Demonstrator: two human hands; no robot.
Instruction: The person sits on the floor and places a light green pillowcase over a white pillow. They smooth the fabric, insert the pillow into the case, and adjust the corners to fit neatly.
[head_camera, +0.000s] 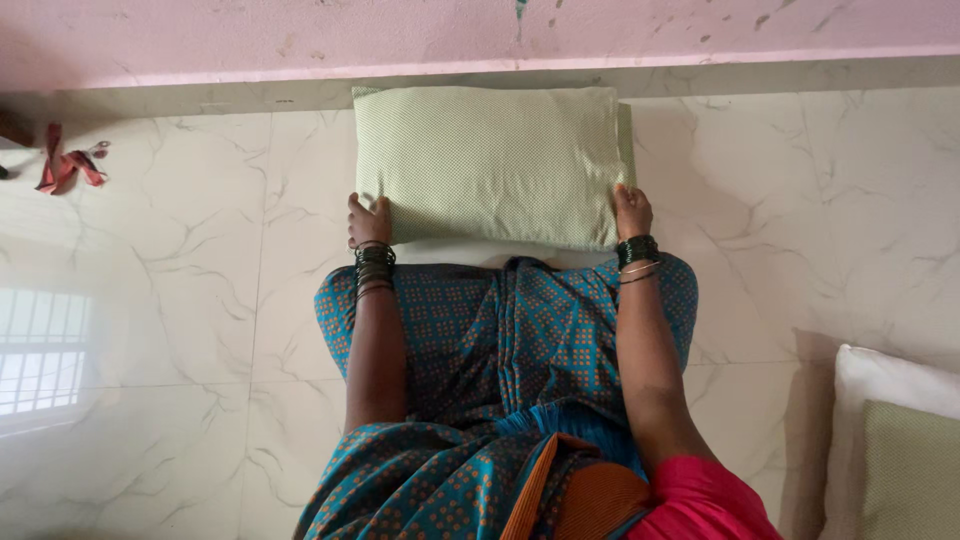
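Head view looking straight down at my lap, so here's the setup: I've got a pale green pillow (490, 165) with a fine dotted pattern lying flat on the marble floor (180, 330), its far edge pushed up close to the base of the pink wall (300, 35). My left hand (368, 222) has its grip closed on the near left corner, fingers curled onto the fabric, and my right hand (632, 212) is grasping the near right corner the same way. Both wrists have a stack of dark bangles (374, 265) on them. A white edge shows just under the near side of the pillow, can't tell if it's an inner pillow or a cover. My knees in the blue patterned sari (510, 330) sit right behind it, basically touching. Off to the left on the floor, well apart from me, there's a little red strip of cloth (65, 168). Down in the bottom right corner there's a second pillow (895, 440), white with a green panel, only partly in view.
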